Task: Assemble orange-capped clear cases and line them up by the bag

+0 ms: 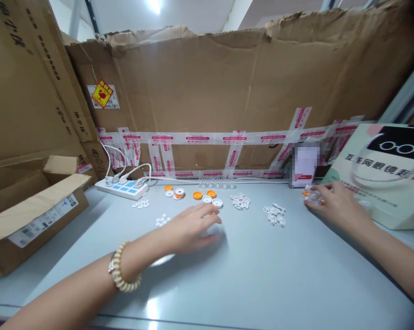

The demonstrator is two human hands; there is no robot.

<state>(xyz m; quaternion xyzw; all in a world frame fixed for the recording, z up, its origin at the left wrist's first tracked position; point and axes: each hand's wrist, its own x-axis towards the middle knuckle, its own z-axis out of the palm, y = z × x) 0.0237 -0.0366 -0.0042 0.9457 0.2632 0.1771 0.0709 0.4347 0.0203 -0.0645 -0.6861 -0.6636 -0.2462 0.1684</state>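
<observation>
Along the left edge of the table (262, 275) we have an opened cardboard box (52, 197), then a white power strip (121, 187) with plugs in it, a few small whitish discs (145, 203) just in front of that, and a scatter of tiny white dots (163, 220) nearer us. Next, some stacked orange and white rings (179, 192), then the left hand (193, 229), palm down, bead bracelet (117, 271) on the wrist. Its fingers are spread and slightly bent, thumb apart, nothing seen in them; fingertips sit right by a second group of rings (198, 195), contact can't be told. Behind that group we log a row of clear cups (217, 183), then two loose piles of white cut-out plates (240, 201). At far right the right hand (335, 201) grips a clear plastic piece (315, 197) with orange parts on it, left of a paper bag (382, 183); can't tell whether it also rests on the table. Step, as we judge it: right hand managing the clear piece, left reaching at the rings. Any pick there would call for left thumb and fingertips to close on one rim without nudging neighbours.
</observation>
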